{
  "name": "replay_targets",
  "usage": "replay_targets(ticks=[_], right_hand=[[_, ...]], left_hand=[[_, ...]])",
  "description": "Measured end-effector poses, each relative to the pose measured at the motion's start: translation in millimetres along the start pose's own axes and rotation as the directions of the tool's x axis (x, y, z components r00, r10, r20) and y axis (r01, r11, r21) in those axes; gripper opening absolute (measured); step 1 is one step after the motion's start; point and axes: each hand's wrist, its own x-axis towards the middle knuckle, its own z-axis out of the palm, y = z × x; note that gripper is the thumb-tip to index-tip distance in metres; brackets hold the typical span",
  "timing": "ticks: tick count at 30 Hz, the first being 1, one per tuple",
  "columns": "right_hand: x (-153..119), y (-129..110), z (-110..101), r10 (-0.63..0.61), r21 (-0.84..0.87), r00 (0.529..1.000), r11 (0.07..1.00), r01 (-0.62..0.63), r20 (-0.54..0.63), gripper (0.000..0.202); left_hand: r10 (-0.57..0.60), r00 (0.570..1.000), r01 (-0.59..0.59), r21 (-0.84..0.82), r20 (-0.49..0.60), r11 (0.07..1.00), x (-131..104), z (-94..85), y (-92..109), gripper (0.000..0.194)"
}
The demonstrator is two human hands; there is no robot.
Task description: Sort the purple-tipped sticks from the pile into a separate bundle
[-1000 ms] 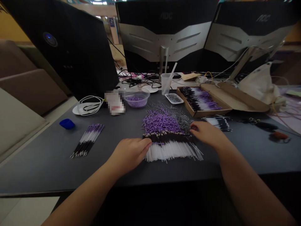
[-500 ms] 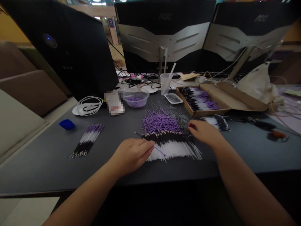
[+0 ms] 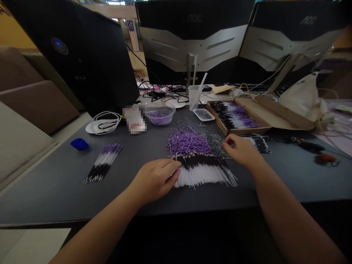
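Note:
My left hand (image 3: 157,180) is closed, thumb and fingers pinched on a thin stick (image 3: 176,146) whose dark upper part points up over the pile. Just right of that hand lies a wide row of thin black-and-white sticks (image 3: 205,174) with pale tips. Behind the row is a heap of small purple pieces (image 3: 189,141), with clear grey pieces (image 3: 216,141) beside it. My right hand (image 3: 243,151) hovers at the right edge of the grey pieces, thumb and forefinger curled together. A small dark tip shows above its fingers; what it holds is too small to make out.
A bundle of purple-tipped sticks (image 3: 103,163) and a blue cup (image 3: 79,144) lie left. Farther back stand a purple-filled bowl (image 3: 161,119), a small white tray (image 3: 203,114), a plastic cup (image 3: 194,97) and an open carton (image 3: 247,131) of sticks. Monitors (image 3: 192,44) stand behind.
The stick in my left hand has turned from slanting down to the right, purple end low, to nearly upright. My right hand has shifted slightly right and up.

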Motion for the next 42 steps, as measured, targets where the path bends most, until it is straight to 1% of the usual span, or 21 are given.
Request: replay_targets(ticks=[3, 5, 8, 10, 12, 14, 15, 17, 19, 20, 21, 23, 27, 31, 35, 39, 42], right_hand=[[-1.1, -1.1, 0.9, 0.032, 0.142, 0.998, 0.99, -0.024, -0.058, 0.012], [-2.3, -2.9, 1.3, 0.037, 0.225, 0.997, 0.974, -0.019, -0.072, 0.013], [-4.8, -8.1, 1.3, 0.017, 0.383, 0.999, 0.924, -0.003, -0.033, 0.015], [-7.5, -14.8, 0.4, 0.006, 0.527, 1.0, 0.85, -0.016, 0.022, 0.017], [-12.0, -25.2, -1.4, -0.004, 0.661, 0.997, 0.749, -0.051, 0.081, 0.023], [-18.3, -39.3, -3.1, -0.019, 0.764, 0.991, 0.639, -0.093, 0.136, 0.028], [-22.1, -47.0, -3.2, -0.029, 0.813, 0.986, 0.57, -0.116, 0.161, 0.029], [-29.8, -62.4, -1.2, -0.062, 0.901, 0.975, 0.397, -0.174, 0.215, 0.026], [-36.6, -75.1, 4.3, -0.079, 0.95, 0.965, 0.213, -0.227, 0.249, 0.023], [-39.1, -79.9, 7.8, -0.077, 0.96, 0.964, 0.136, -0.244, 0.256, 0.022], [-40.9, -83.4, 11.5, -0.068, 0.965, 0.964, 0.075, -0.251, 0.256, 0.022], [-42.5, -87.1, 17.9, -0.045, 0.967, 0.966, 0.003, -0.253, 0.253, 0.022], [-41.0, -86.5, 22.8, -0.028, 0.965, 0.966, -0.041, -0.258, 0.257, 0.021], [-40.4, -85.4, 21.8, -0.047, 0.958, 0.961, -0.077, -0.276, 0.273, 0.021], [-41.2, -86.1, 21.4, -0.042, 0.957, 0.959, -0.061, -0.282, 0.28, 0.021], [-41.5, -87.4, 21.3, -0.052, 0.958, 0.958, -0.039, -0.286, 0.284, 0.022], [-41.8, -88.1, 21.6, -0.065, 0.953, 0.953, -0.042, -0.299, 0.296, 0.022]], left_hand=[[-0.01, 1.0, 0.011, -0.035, 0.017, 0.999, -0.1, 2.3, -2.2, 0.026], [-0.016, 0.999, 0.017, -0.038, 0.046, 0.999, 0.0, 3.4, -3.3, 0.03], [-0.04, 0.995, 0.042, -0.019, 0.088, 0.999, 0.2, 4.4, -3.5, 0.041], [-0.07, 0.993, 0.071, -0.007, 0.091, 0.997, 0.2, 5.1, -3.3, 0.047], [-0.096, 0.991, 0.096, 0.004, 0.089, 0.995, -0.1, 6.1, -3.4, 0.046], [-0.089, 0.992, 0.088, 0.01, 0.093, 0.996, -0.5, 7.2, -3.5, 0.043], [-0.08, 0.992, 0.079, 0.01, 0.096, 0.997, -0.7, 7.7, -3.4, 0.042], [-0.065, 0.994, 0.065, 0.005, 0.093, 0.998, -1.0, 8.5, -2.8, 0.042], [-0.062, 0.994, 0.061, 0.011, 0.095, 0.998, -1.1, 8.9, -1.9, 0.041], [-0.062, 0.993, 0.06, 0.017, 0.101, 0.998, -1.1, 9.1, -1.4, 0.041], [-0.059, 0.993, 0.057, 0.023, 0.106, 0.998, -1.1, 9.2, -1.1, 0.04], [-0.046, 0.992, 0.042, 0.034, 0.113, 0.999, -1.1, 9.4, -0.7, 0.039], [-0.031, 0.992, 0.025, 0.046, 0.119, 0.999, -1.1, 10.2, -1.0, 0.038], [-0.06, 0.988, 0.053, 0.049, 0.143, 0.997, -0.8, 10.7, -1.2, 0.038], [-0.07, 0.984, 0.064, 0.043, 0.163, 0.997, -1.1, 11.2, -1.4, 0.039], [-0.057, 0.985, 0.049, 0.05, 0.164, 0.998, -1.9, 12.0, -1.7, 0.039], [-0.053, 0.985, 0.043, 0.067, 0.164, 0.997, -2.4, 12.5, -2.2, 0.039]])
